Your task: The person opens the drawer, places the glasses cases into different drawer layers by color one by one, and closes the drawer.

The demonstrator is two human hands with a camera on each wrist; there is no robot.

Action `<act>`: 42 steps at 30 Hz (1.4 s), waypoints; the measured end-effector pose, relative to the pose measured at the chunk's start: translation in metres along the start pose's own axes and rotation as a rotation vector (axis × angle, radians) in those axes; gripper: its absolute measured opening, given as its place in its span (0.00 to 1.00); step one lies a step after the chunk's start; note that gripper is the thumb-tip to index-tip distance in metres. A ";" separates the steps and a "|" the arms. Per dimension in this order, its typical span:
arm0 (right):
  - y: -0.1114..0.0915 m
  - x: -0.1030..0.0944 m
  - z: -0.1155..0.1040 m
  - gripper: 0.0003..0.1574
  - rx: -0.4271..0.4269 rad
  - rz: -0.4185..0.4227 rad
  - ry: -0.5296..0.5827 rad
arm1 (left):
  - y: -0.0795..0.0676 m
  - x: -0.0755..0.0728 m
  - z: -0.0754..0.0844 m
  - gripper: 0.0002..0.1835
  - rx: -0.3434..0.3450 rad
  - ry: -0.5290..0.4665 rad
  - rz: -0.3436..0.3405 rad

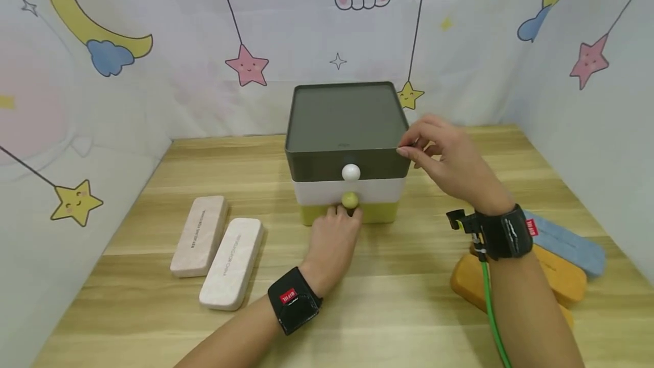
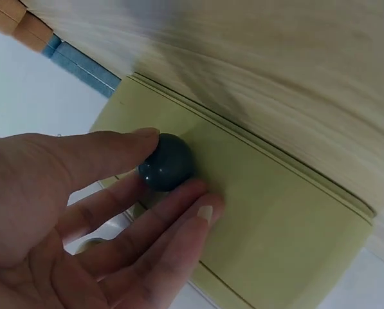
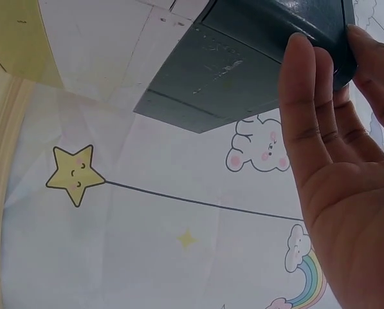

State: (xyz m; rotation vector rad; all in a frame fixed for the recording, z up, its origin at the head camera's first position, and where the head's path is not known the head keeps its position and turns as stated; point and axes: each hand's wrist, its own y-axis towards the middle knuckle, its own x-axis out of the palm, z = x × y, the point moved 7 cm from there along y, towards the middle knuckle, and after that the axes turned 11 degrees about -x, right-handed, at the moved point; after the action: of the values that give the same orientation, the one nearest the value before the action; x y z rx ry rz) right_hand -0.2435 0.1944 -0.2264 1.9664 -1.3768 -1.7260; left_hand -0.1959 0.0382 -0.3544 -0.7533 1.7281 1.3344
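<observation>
A small three-tier drawer box (image 1: 347, 118) stands at the middle of the wooden table, dark green on top, white in the middle, yellow-green below. Its white knob (image 1: 351, 172) and yellow-green knob (image 1: 349, 200) are uncovered. At the bottom drawer my left hand (image 1: 332, 243) pinches the dark green knob (image 2: 169, 163) between thumb and fingers; the head view mostly hides this knob. My right hand (image 1: 449, 158) holds the box's front right upper corner, thumb in front and fingers along the side, as the right wrist view shows. The bottom drawer front (image 2: 269, 212) looks closed.
To the left lie a pinkish case (image 1: 200, 236) and a white case (image 1: 232, 263), both oblong. Beneath the right forearm are a blue case (image 1: 572, 246) and orange cases (image 1: 470, 280), partly covered. A printed cloth wall (image 1: 286, 27) rises behind the table and along both sides.
</observation>
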 end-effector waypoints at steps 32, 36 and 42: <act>-0.005 0.003 0.001 0.05 -0.022 -0.008 -0.001 | -0.017 -0.006 0.008 0.08 0.062 0.028 -0.038; -0.004 0.004 0.000 0.05 -0.023 -0.011 0.003 | -0.022 -0.010 0.009 0.06 0.082 0.029 -0.042; -0.003 0.004 -0.002 0.05 -0.023 -0.006 -0.006 | -0.028 -0.017 0.009 0.04 0.111 0.042 -0.033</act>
State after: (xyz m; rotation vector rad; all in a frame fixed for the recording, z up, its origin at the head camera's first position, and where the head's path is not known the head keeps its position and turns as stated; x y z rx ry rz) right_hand -0.2410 0.1926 -0.2300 1.9562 -1.3481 -1.7443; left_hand -0.1620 0.0393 -0.3544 -0.7479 1.7994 1.1980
